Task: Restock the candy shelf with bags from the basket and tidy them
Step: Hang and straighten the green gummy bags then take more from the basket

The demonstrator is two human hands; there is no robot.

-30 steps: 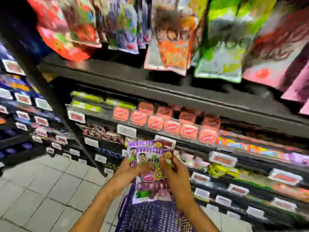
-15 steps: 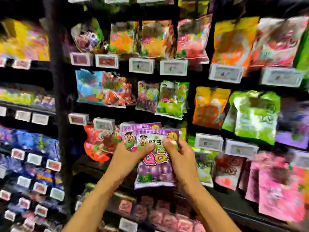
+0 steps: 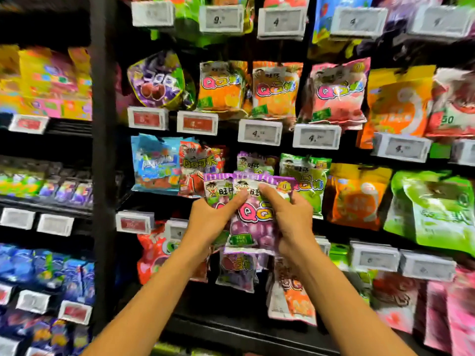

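1. Purple bags [image 3: 254, 219]: a fanned stack, upright, held in front of the shelf's [image 3: 102, 176] middle row.
2. Left grip [image 3: 210, 219]: pinches the stack's left edge.
3. Right grip [image 3: 293, 222]: clasps its right edge.
4. Green bag [image 3: 308, 181]: hangs just behind, right.

This is a shop's sweets aisle. Tall black metal shelving [image 3: 102, 155] carries rows of glossy, bright-coloured plastic candy bags [image 3: 276, 89], hung face-out and several deep. Below each row sit white-framed digital price tags [image 3: 259, 132] showing numbers, beside red-faced price tags [image 3: 197, 123].
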